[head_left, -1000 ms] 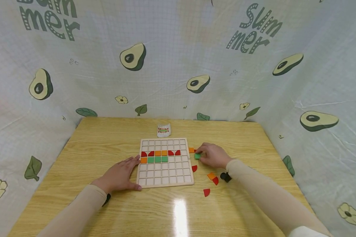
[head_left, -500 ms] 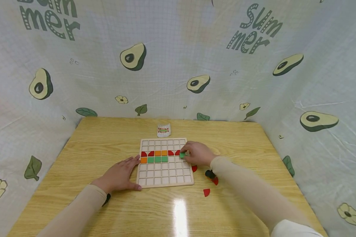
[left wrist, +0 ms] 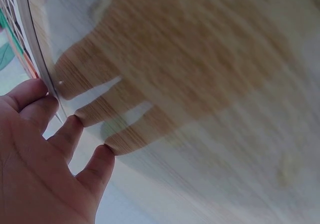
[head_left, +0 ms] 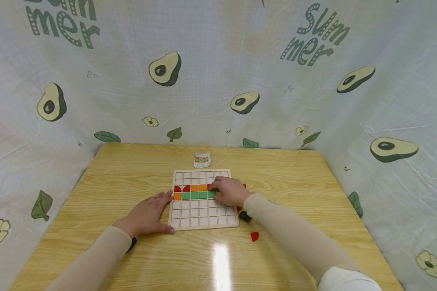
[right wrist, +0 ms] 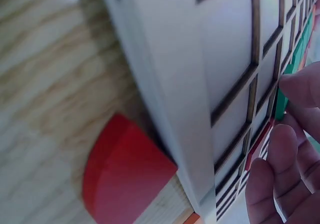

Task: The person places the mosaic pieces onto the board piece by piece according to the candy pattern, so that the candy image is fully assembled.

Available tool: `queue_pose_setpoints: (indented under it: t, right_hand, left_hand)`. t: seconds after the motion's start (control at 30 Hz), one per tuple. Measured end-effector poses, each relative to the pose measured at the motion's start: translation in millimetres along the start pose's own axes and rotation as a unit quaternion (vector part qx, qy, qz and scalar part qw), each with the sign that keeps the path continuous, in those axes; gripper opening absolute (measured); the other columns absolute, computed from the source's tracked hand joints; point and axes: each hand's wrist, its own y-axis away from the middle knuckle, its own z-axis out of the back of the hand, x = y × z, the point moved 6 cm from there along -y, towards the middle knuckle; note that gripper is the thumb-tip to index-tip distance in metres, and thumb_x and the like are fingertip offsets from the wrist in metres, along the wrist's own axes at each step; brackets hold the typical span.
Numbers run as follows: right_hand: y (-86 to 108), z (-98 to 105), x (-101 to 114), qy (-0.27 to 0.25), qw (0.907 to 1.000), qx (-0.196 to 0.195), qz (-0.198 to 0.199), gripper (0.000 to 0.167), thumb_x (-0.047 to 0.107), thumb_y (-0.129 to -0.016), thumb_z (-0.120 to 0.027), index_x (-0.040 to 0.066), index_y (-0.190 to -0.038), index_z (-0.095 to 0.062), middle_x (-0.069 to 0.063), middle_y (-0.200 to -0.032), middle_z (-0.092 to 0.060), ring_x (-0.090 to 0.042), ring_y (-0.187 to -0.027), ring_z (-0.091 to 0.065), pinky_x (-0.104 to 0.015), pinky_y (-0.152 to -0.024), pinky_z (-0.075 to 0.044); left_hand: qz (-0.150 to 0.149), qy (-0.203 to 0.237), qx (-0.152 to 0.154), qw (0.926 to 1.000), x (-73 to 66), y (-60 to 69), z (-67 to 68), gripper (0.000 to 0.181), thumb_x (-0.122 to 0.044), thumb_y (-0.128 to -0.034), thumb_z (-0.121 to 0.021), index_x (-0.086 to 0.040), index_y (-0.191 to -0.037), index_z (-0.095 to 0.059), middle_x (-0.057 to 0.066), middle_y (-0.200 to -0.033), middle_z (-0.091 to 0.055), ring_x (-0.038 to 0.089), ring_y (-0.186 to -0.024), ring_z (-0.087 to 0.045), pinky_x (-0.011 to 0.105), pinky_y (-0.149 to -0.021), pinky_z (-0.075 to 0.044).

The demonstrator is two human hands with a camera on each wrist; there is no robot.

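Observation:
A pale wooden grid board (head_left: pixel 204 212) lies in the middle of the table. My left hand (head_left: pixel 147 215) rests against its left side, fingers spread and relaxed. In the left wrist view its fingertips (left wrist: pixel 102 156) touch the wood by the board's edge. Over the board, my right hand (head_left: pixel 231 191) pinches a green square tile (head_left: pixel 211 194) between thumb and fingers, at the cell right of three green tiles (head_left: pixel 194 195). An orange tile (head_left: pixel 177 196) begins that row. The row above holds red quarter-circles (head_left: pixel 177 188) and orange squares (head_left: pixel 198 188), partly hidden by the hand.
Behind the board lies a small pattern card (head_left: pixel 202 159). A red quarter-circle (head_left: pixel 254 236) lies on the table at front right, and another red piece (right wrist: pixel 125 174) is beside the board's edge in the right wrist view. Patterned cloth (head_left: pixel 204 81) surrounds the table.
My right hand has carried the green tile leftward, from the loose pieces right of the board to the row with the other green tiles. The left hand has stayed in place.

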Motion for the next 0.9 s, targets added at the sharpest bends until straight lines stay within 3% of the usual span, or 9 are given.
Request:
queue_pose_setpoints:
  t: [0.57, 0.9]
  right_hand:
    - [4.9, -0.3, -3.5, -0.013, 0.9999, -0.003, 0.005, 0.025, 0.025, -0.091, -0.068, 0.022, -0.115, -0.075, 0.008, -0.109, -0.063, -0.006, -0.085, -0.058, -0.025, -0.069, -0.051]
    - [35.4, 28.9, -44.7, -0.026, 0.9978, -0.017, -0.058, 0.024, 0.022, -0.09, -0.072, 0.019, -0.113, -0.076, 0.004, -0.105, -0.065, -0.01, -0.076, -0.054, -0.028, -0.069, -0.049]
  left_hand:
    - [-0.003, 0.011, -0.001, 0.9999, -3.4, 0.9, 1.9, 0.109, -0.068, -0.0717, -0.077, 0.0, -0.149, -0.042, 0.015, -0.16, -0.03, 0.041, -0.143, -0.031, 0.061, -0.11, -0.029]
    - [0.0, 0.002, 0.0, 1.0, -1.0, 0.3, 1.3, 0.11, -0.07, -0.0715, -0.076, -0.001, -0.149, -0.042, 0.014, -0.16, -0.03, 0.04, -0.143, -0.031, 0.06, -0.11, -0.03]
